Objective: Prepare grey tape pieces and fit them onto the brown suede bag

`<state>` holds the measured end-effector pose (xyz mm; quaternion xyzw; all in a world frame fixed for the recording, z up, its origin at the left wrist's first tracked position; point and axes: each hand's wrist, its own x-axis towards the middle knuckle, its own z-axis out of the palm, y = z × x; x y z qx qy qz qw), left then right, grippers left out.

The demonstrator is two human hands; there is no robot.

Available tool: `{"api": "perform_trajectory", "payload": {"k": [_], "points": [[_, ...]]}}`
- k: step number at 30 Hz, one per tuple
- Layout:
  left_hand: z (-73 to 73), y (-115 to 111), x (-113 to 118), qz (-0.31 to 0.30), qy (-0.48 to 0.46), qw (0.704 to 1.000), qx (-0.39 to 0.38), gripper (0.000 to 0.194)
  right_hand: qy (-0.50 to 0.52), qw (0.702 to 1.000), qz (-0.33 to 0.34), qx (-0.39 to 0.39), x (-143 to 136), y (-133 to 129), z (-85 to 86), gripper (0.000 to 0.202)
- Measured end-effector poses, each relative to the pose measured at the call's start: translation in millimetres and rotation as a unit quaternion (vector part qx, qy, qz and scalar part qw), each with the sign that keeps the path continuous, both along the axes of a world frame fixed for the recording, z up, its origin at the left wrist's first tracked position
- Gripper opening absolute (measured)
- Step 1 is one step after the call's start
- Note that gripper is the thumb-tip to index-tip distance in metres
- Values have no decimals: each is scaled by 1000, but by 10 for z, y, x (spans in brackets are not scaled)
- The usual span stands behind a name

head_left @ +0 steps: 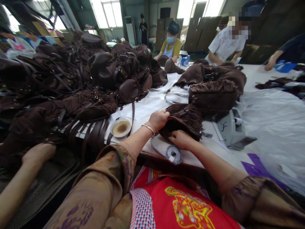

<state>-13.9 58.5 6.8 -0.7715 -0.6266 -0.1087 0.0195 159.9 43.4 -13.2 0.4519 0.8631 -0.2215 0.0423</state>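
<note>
A dark brown fringed bag (184,119) lies at the table's front edge, its opening facing me. My left hand (158,120), with a bracelet at the wrist, pinches the upper left rim of this bag. At the lower rim, my right hand (180,139) has its fingers curled round the edge, with the fingertips partly inside the opening. Just below the bag sits a roll of grey strip (173,154). To the left is a white bowl (120,128) holding something tan and brown.
Brown bags (102,68) are heaped on the left, and more bags (214,95) stand behind mine. A grey tape dispenser (234,130) and clear plastic sheeting (274,124) lie right. Another person's hand (39,154) is at far left; several people work beyond.
</note>
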Motion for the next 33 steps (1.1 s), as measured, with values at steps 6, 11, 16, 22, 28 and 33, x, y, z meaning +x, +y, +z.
{"api": "perform_trajectory", "payload": {"k": [6, 11, 16, 22, 28, 33], "points": [[-83, 161, -182, 137, -64, 988, 31, 35, -34, 991, 70, 110, -35, -229, 39, 27], [-69, 268, -184, 168, -95, 980, 45, 36, -34, 965, 165, 203, 51, -286, 97, 23], [-48, 352, -222, 164, -101, 980, 41, 38, 10, 942, 230, 243, 172, -344, 103, 23], [67, 308, -238, 115, -120, 984, 70, 32, 57, 939, 215, 262, 315, -388, -3, 25], [-67, -113, -159, 71, -213, 971, 78, 37, 58, 943, 115, 308, 598, -297, 8, 33], [-392, -490, -85, 157, -223, 962, -23, 54, -102, 955, 142, 240, 655, -205, 99, 34]]}}
